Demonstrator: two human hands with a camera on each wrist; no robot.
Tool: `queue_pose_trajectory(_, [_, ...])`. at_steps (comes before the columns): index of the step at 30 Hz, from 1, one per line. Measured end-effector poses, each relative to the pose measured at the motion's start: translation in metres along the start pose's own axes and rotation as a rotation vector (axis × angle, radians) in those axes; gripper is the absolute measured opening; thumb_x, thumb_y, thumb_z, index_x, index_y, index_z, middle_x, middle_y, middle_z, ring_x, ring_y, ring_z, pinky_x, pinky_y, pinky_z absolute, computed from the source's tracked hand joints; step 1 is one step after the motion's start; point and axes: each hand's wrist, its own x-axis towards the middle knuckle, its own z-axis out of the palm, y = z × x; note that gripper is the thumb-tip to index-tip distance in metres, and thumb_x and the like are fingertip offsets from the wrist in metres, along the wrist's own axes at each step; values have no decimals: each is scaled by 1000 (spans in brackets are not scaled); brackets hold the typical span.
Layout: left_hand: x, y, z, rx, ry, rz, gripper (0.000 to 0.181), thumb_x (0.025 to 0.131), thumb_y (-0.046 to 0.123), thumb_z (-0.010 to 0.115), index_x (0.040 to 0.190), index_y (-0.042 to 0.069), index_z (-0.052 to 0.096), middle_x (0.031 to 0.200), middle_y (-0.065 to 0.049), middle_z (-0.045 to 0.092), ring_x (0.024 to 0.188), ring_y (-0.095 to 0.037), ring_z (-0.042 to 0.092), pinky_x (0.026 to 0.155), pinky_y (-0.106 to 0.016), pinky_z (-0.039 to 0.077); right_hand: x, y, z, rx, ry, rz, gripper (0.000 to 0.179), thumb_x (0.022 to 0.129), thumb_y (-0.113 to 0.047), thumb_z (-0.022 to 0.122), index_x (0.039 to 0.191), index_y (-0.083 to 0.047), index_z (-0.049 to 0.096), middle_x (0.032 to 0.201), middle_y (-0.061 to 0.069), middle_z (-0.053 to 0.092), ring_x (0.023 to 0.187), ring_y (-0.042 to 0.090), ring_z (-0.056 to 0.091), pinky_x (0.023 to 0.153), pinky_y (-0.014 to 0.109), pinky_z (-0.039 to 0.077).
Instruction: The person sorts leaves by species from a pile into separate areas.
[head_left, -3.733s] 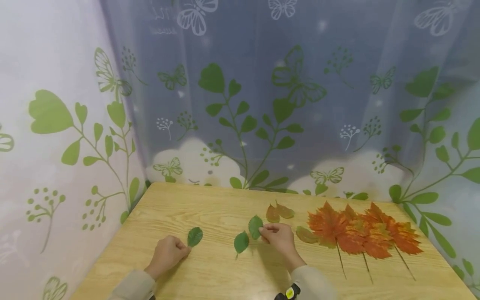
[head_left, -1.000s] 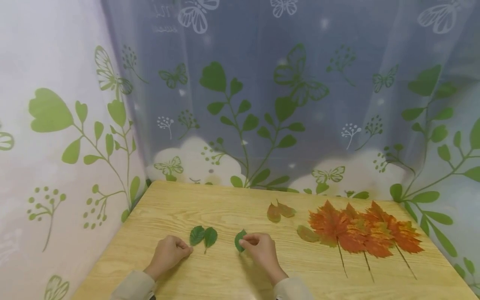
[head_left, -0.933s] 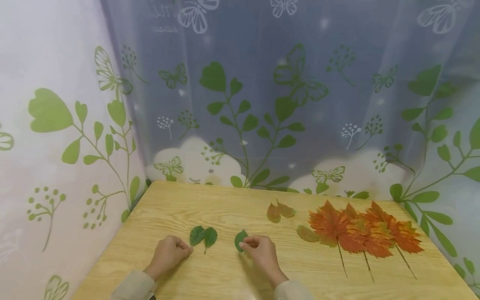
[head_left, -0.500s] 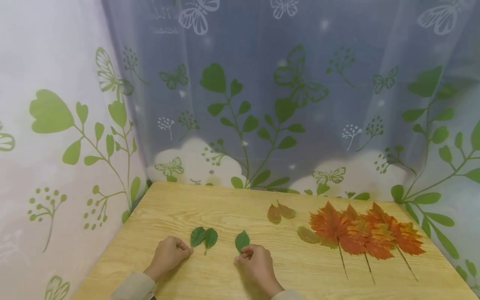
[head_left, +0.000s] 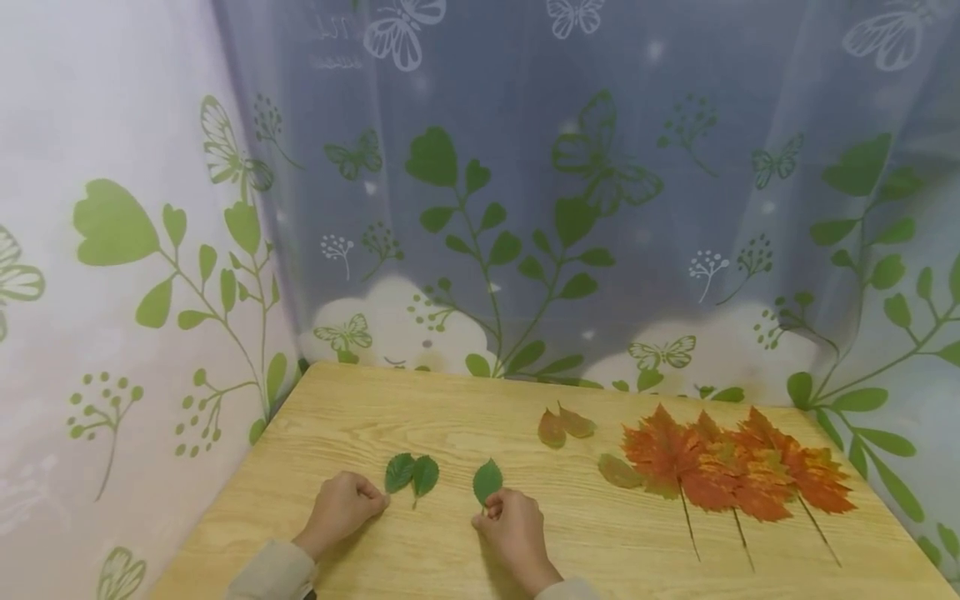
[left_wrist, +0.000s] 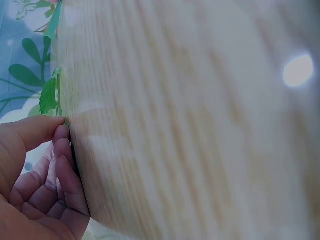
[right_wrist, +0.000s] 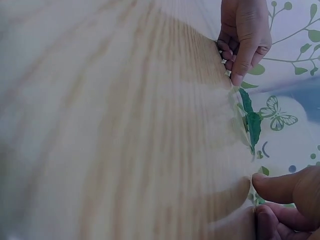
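In the head view, my left hand [head_left: 347, 510] pinches the stem end of a green leaf [head_left: 398, 472] at the table's left half. Overlapping that leaf's right side is a second green leaf [head_left: 425, 475], its stem pointing towards me. Farther right, my right hand [head_left: 513, 529] pinches a third green leaf [head_left: 487, 480] by its lower end, blade upward. The left wrist view has thumb and forefinger together beside a green leaf [left_wrist: 49, 95] at the tabletop. In the right wrist view, two green leaves [right_wrist: 253, 127] stand out between the hands; the right hand's leaf is mostly hidden there.
Several orange maple leaves [head_left: 705, 467] with dark stems lie overlapped on the right of the wooden table [head_left: 360, 408]. Near them is a yellow-brown leaf [head_left: 619, 471]. Two brownish leaves [head_left: 552, 427] lie farther back. A printed curtain [head_left: 480, 250] hangs behind the table.
A second green leaf now lies against the left one, and my right hand has come left. Within the last second its fingers moved from the third leaf's side down to its lower end.
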Motion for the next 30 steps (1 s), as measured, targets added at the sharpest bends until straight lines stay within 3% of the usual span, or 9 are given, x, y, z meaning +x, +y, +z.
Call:
queue_pose_trajectory(15, [1, -3, 0, 11, 0, -3, 15, 78, 13, 78, 67, 7, 69, 65, 1, 66, 56, -11, 55, 59, -30, 50, 3, 0, 2, -29, 46, -4, 10, 73, 2, 76, 78, 2, 68, 67, 1, 63, 59, 8, 59, 54, 19, 52])
queue_pose_trajectory(20, [1, -4, 0, 10, 0, 0, 15, 78, 13, 78, 68, 7, 69, 67, 1, 67, 57, -11, 56, 61, -32, 51, 3, -1, 0, -21, 26, 2, 6, 74, 6, 71, 78, 4, 69, 67, 2, 63, 58, 9, 59, 54, 19, 52])
queue_pose_trajectory(30, [2, -2, 0, 2, -3, -7, 15, 78, 13, 78, 67, 7, 69, 66, 1, 66, 56, -12, 55, 58, -30, 50, 5, -2, -4, -11, 21, 17, 18, 69, 12, 58, 79, 5, 71, 64, 3, 63, 49, 7, 51, 45, 16, 45])
